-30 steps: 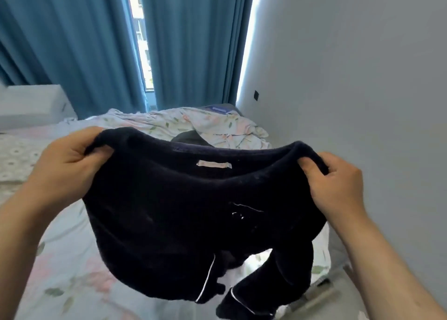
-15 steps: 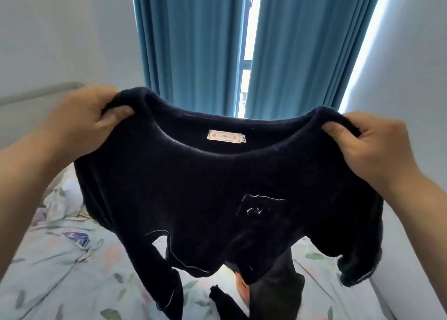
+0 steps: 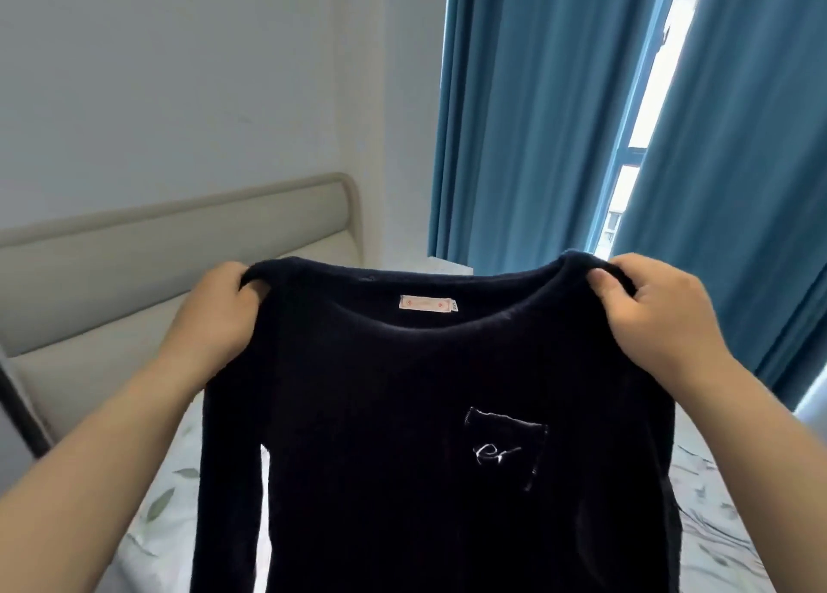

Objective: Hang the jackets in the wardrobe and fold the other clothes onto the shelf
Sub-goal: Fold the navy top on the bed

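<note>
Pale wall (image 3: 179, 77) and a padded beige headboard (image 3: 179, 252) are seen in the background on the left. Teal curtains (image 3: 514, 122) are hung on the right, parted by a bright strip of window (image 3: 635, 158).

At the centre a dark navy top (image 3: 402, 436) is held up in the air by both hands. One shoulder is gripped by the left hand (image 3: 215, 319), with fingers and thumb closed over bunched fabric just beside the neckline. The other shoulder is gripped in the same way by the right hand (image 3: 649, 319), with the thumb pressed on the near side of the cloth. The neckline is stretched between the two grips, and a pale pink label (image 3: 424, 302) is shown inside the collar, just below its far edge.

Below the grips the garment is hung flat, facing the camera. A chest pocket (image 3: 505, 447), outlined in pale stitching and marked with a small embroidered scribble, is set on the right of the front. A long sleeve (image 3: 228, 503) is hung straight down on the left, separated from the body by a narrow gap. The hem is cut off by the lower edge of the view.

Beneath the top, a white bedsheet (image 3: 716, 543) printed with leaves is spread over the bed.
</note>
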### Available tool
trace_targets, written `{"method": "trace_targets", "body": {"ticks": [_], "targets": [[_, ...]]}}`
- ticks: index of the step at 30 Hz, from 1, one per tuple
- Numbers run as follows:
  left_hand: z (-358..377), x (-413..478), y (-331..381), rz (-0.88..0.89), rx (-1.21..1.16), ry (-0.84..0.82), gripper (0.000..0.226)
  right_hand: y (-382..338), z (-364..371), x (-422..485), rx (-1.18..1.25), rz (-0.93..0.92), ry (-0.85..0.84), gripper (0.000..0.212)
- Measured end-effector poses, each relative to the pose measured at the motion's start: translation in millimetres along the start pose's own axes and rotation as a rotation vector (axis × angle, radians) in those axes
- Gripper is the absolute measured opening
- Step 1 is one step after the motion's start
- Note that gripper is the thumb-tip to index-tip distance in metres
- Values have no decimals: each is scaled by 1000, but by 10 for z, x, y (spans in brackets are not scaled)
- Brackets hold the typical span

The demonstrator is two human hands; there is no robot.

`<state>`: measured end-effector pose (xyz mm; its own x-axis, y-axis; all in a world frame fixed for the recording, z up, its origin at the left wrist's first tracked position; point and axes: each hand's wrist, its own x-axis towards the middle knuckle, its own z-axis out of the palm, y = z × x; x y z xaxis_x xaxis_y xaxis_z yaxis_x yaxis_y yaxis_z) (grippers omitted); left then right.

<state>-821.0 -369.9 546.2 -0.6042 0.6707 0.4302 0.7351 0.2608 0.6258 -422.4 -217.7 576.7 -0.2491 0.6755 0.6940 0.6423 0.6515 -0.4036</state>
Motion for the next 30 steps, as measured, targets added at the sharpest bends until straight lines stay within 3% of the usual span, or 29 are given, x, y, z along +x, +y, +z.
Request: {"method": "trace_targets", "body": {"ticks": [3,8,12,20,23,26,28,30], "targets": [[-179,-133,-305,31,111,69,21,-16,272,-14,-2,-16,-61,27],[-374,-172,-823,109,148,-13,35,-55,928,98,23,-43,-93,30],[-372,-149,-1267,98,119,22,20,-202,1606,223,30,-62,-146,23],[-317,303,-2168,-140,-29,47,1,-614,2809,649,-5,-98,-150,19],[-272,410,-2394,-207,-73,41,10,-776,3137,785,-6,-101,-163,9],[-157,442,-2549,-250,-138,40,9,-781,3370,803,-22,-56,-237,16],[-37,392,-2696,-298,-187,27,21,-716,3524,847,-53,-17,-300,13],[57,333,-2760,-378,-220,12,35,-642,3590,941,-101,26,-349,24]]}}
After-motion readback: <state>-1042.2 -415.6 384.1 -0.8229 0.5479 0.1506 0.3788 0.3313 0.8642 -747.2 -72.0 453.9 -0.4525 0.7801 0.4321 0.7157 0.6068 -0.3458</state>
